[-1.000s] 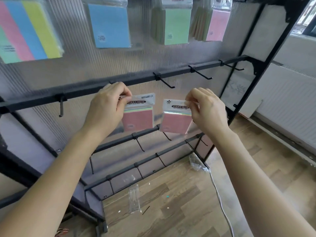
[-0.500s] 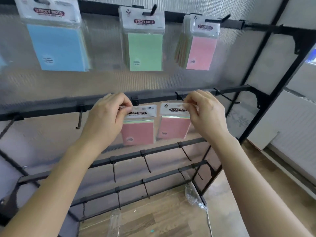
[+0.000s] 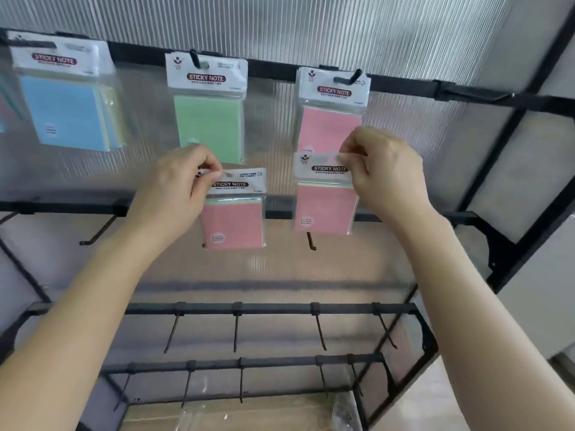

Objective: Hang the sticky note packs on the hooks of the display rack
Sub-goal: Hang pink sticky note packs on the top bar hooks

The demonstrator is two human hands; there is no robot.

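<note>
Left hand (image 3: 174,188): raised before the display rack (image 3: 510,144). Its grip is narrow, with thumb and fingertips pinched on the white header card of the left pink pack (image 3: 233,222). This pack is held in the air in front of the middle rail (image 3: 68,208), not yet hung.

Right hand (image 3: 389,175): its grip is narrow and pinched on the header card of the right pink pack (image 3: 326,206). This pack is held slightly higher, and its top edge overlaps the bottom of the hung pink pack (image 3: 329,122).

Top rail (image 3: 273,68): three packs are hung on hooks, listed left to right as the blue pack (image 3: 68,113), the green pack (image 3: 208,126) and the hung pink pack. One bare hook (image 3: 497,98) is seen further right.

Middle rail: a bare left hook (image 3: 96,231) is seen, and a hook tip (image 3: 311,242) shows just below the right pink pack.

Lower rails (image 3: 273,307): rows of bare hooks are carried.

Backing: a ribbed clear panel (image 3: 311,26).
</note>
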